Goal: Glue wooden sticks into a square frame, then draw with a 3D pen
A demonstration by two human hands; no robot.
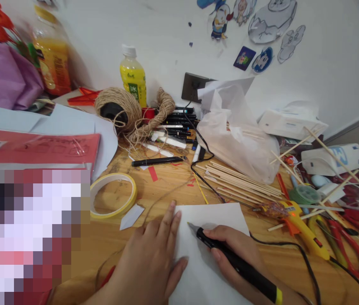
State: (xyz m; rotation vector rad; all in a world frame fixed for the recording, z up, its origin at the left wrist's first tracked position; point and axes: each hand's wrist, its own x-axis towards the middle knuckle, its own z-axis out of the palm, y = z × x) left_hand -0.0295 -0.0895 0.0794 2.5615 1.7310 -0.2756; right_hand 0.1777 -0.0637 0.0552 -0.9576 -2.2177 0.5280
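A white sheet of paper [212,220] lies on the wooden table [166,186] in front of me. My left hand [152,258] rests flat on the sheet's left edge, fingers stretched out, thumb on the paper. My right hand [233,254] is closed round a black corded pen-shaped tool [230,259] with a grey tip and a yellow band at its rear end. The tip touches the paper close to my left fingertips. A black cable [296,248] runs off to the right from the tool.
A yellow tape roll [112,195] sits left of the paper, a yellow glue gun [303,228] to the right. Wooden sticks [239,182], a white plastic bag [239,144], twine balls [118,108], markers [179,123], a yellow bottle [133,76] and red sheets [36,148] crowd the back and sides.
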